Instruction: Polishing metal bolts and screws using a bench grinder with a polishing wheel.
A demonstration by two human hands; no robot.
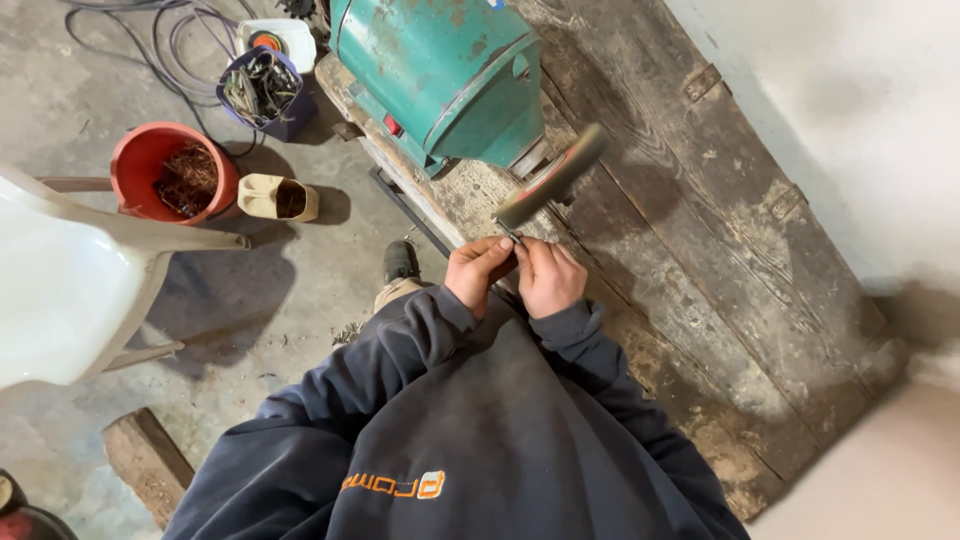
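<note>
Both hands, left hand (480, 268) and right hand (549, 277), pinch one small metal piece (512, 236) together, its tip at the grinding wheel (552, 176) of the green bench grinder (445, 70). Wooden bench (700, 250) underneath; red bucket (172, 170) on floor.

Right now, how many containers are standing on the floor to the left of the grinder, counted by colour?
Red bucket: 1
Blue tub: 1
White container: 1
Cream jug: 1
Total: 4

Both hands, left hand and right hand, pinch a small metal piece at the grinding wheel.
</note>
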